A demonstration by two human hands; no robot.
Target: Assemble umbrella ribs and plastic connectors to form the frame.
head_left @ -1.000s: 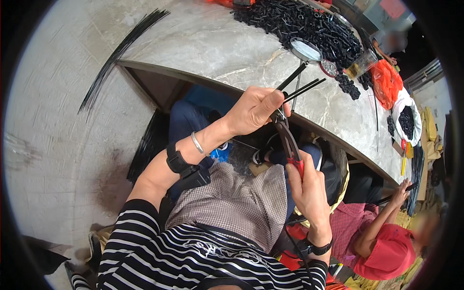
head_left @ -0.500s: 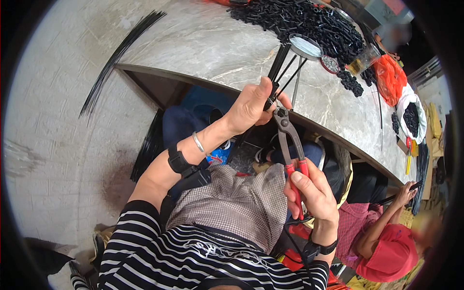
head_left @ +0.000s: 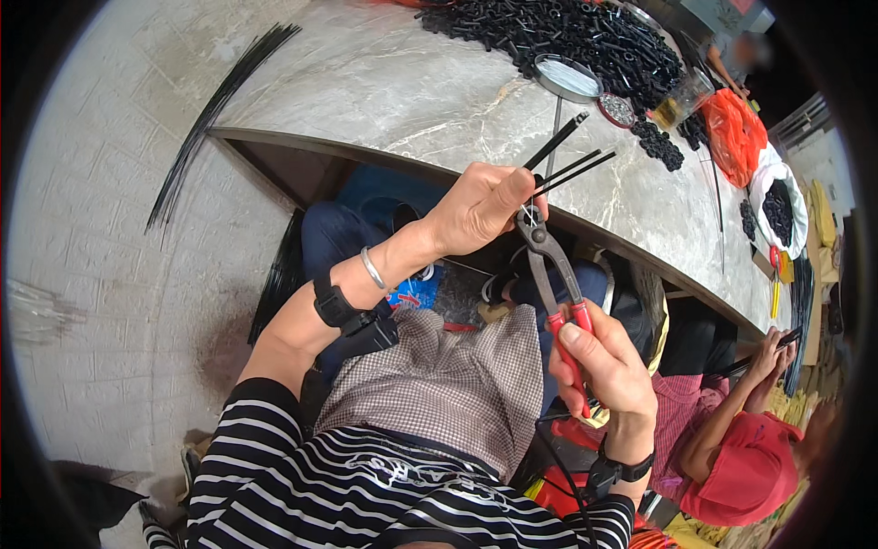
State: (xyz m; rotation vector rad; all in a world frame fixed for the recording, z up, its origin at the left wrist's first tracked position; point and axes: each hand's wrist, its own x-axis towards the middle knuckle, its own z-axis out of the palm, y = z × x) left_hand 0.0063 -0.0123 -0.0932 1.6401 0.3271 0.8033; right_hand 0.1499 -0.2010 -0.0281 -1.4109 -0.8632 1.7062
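My left hand [head_left: 485,209] is closed round several thin black rods [head_left: 576,174], just off the table's front edge. Their ends stick out to the upper right, and one thicker piece shows a notched tip. My right hand [head_left: 608,361] grips the red handles of a pair of pincers [head_left: 549,261]. The dark jaws point up and meet a thin pale wire right beside my left fingertips. Whether the jaws are fully closed on that wire is too small to tell. My left fingers partly hide where the rods and wire come together.
On the grey marbled table [head_left: 384,101] lie a large heap of short black tubes [head_left: 585,41], a round pale disc on a stem [head_left: 569,78], a small red-rimmed dish [head_left: 617,110] and an orange bag [head_left: 734,142]. Long black rods [head_left: 215,119] overhang the left edge. A co-worker [head_left: 745,467] sits at right.
The rods in my left hand have swung from pointing up over the table toward the right, and their ends have spread. The pincers stay at the wire; my right hand has shifted slightly right.
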